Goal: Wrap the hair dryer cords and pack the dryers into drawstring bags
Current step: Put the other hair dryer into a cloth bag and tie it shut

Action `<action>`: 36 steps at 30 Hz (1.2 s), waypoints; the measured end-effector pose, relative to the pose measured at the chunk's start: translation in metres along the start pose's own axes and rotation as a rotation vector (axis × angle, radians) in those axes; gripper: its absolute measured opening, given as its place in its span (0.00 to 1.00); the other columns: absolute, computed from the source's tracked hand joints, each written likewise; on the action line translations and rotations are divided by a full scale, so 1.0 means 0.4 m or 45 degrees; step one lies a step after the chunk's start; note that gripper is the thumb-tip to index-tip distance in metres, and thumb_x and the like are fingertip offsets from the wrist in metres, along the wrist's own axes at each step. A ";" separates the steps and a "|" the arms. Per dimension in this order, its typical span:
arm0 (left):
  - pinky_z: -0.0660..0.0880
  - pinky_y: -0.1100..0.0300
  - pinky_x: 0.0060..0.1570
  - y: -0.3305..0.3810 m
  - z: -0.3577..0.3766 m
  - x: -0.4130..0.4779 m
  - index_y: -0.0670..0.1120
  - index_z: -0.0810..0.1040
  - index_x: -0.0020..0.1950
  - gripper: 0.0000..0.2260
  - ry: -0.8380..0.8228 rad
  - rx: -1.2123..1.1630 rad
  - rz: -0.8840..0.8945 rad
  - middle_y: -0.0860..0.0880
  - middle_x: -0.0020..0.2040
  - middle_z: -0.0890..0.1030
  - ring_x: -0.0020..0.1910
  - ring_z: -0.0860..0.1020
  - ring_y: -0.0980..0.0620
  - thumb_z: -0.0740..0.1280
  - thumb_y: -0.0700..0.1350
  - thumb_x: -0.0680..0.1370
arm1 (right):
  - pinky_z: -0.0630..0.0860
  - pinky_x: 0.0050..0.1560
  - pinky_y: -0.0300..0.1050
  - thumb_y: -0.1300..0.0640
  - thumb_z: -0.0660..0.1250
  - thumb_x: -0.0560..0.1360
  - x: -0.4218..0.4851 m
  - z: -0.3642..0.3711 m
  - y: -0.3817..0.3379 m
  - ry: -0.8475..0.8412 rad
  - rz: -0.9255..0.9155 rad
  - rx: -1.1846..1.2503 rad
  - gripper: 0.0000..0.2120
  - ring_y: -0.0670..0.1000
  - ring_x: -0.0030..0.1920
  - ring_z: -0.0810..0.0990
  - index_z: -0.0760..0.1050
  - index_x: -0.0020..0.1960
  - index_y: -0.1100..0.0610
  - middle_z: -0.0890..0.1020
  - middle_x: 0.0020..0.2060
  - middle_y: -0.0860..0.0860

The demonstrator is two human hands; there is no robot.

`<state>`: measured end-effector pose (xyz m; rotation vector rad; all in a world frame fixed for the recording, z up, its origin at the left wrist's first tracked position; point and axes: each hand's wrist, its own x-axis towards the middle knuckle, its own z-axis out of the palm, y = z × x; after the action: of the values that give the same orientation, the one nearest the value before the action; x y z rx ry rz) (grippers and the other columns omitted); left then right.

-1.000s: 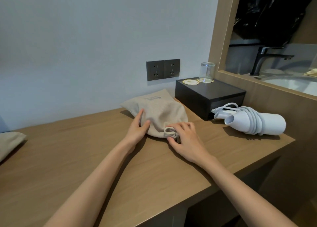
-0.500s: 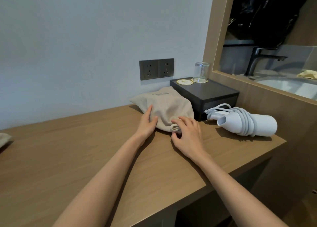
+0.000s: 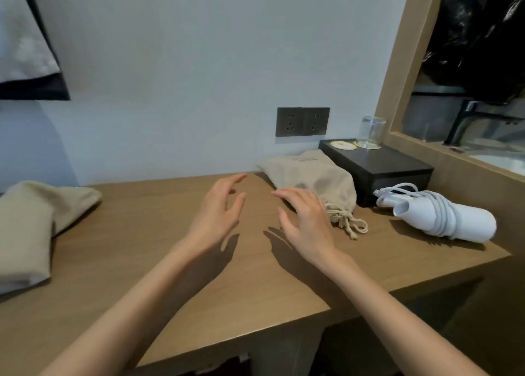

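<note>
Plainly, one dryer looked packed. The full bag [image 3: 312,176] lay bulging near the wall, its neck gathered shut and the drawstring [image 3: 350,225] bunched and trailing on the desk [image 3: 170,276]. Its contents could not be seen, so that was a judgement from its shape.

The left hand [image 3: 218,213] hovered over the desk with fingers spread and loose, holding nothing. The right hand [image 3: 306,222] hung just before the bag's neck, also relaxed and empty, with its shadow on the wood below.

To the right, well apart from both hands, a white dryer [image 3: 468,222] lay on its side with its cord [image 3: 437,211] wound round the body, so the wrapping there appeared done. It was not yet bagged.

A flat bag [image 3: 31,225] lay folded at the desk's far left, seemingly empty. What was left, by my reading, was to fetch that bag, slide the dryer in and pull the string.
</note>
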<state>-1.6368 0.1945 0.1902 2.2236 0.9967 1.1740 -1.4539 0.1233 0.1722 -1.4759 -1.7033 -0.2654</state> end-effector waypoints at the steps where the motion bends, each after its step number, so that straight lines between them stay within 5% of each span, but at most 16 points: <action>1: 0.73 0.51 0.61 -0.005 -0.040 -0.014 0.49 0.69 0.72 0.19 0.055 0.034 0.000 0.51 0.67 0.73 0.60 0.74 0.54 0.62 0.44 0.81 | 0.67 0.62 0.45 0.60 0.65 0.76 0.011 0.011 -0.030 -0.010 -0.026 0.020 0.15 0.46 0.60 0.73 0.77 0.62 0.52 0.79 0.57 0.46; 10: 0.69 0.50 0.63 -0.125 -0.330 -0.165 0.44 0.71 0.70 0.19 0.342 0.626 -0.170 0.43 0.65 0.73 0.64 0.72 0.44 0.65 0.41 0.78 | 0.68 0.63 0.49 0.62 0.65 0.75 0.066 0.164 -0.253 -0.130 -0.186 0.214 0.16 0.49 0.61 0.75 0.76 0.62 0.53 0.80 0.58 0.47; 16: 0.47 0.33 0.69 -0.213 -0.414 -0.246 0.50 0.61 0.75 0.28 0.323 1.270 -0.776 0.36 0.75 0.55 0.73 0.54 0.35 0.65 0.47 0.76 | 0.65 0.58 0.43 0.61 0.66 0.75 0.063 0.252 -0.329 -0.247 -0.248 0.218 0.17 0.49 0.58 0.76 0.75 0.63 0.52 0.80 0.57 0.47; 19: 0.58 0.38 0.67 -0.251 -0.423 -0.266 0.50 0.54 0.77 0.29 0.188 1.242 -0.964 0.35 0.74 0.57 0.71 0.58 0.34 0.61 0.48 0.79 | 0.64 0.56 0.43 0.61 0.66 0.75 0.055 0.278 -0.342 -0.280 -0.255 0.224 0.17 0.49 0.57 0.76 0.75 0.63 0.52 0.79 0.57 0.47; 22: 0.70 0.46 0.55 -0.285 -0.414 -0.271 0.45 0.58 0.74 0.23 0.176 1.189 -0.933 0.37 0.65 0.71 0.62 0.70 0.36 0.59 0.43 0.80 | 0.64 0.55 0.42 0.60 0.66 0.75 0.050 0.287 -0.337 -0.302 -0.247 0.218 0.17 0.49 0.57 0.76 0.75 0.63 0.51 0.79 0.57 0.46; 28: 0.68 0.52 0.48 -0.267 -0.383 -0.239 0.41 0.71 0.60 0.11 0.074 1.192 -0.835 0.39 0.54 0.78 0.55 0.73 0.40 0.55 0.36 0.79 | 0.65 0.56 0.43 0.61 0.65 0.76 0.055 0.263 -0.290 -0.294 -0.193 0.213 0.16 0.47 0.57 0.75 0.75 0.63 0.51 0.79 0.57 0.45; 36: 0.71 0.50 0.60 -0.190 -0.177 -0.144 0.49 0.73 0.70 0.18 -0.210 0.652 -0.349 0.43 0.63 0.76 0.63 0.73 0.43 0.57 0.39 0.81 | 0.69 0.58 0.49 0.63 0.65 0.76 0.075 0.170 -0.166 -0.176 -0.048 0.197 0.17 0.49 0.57 0.75 0.75 0.63 0.52 0.79 0.58 0.46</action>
<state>-1.7477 0.2030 0.1491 2.3977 1.6078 0.6526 -1.5420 0.1697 0.1743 -1.3761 -1.8201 -0.0504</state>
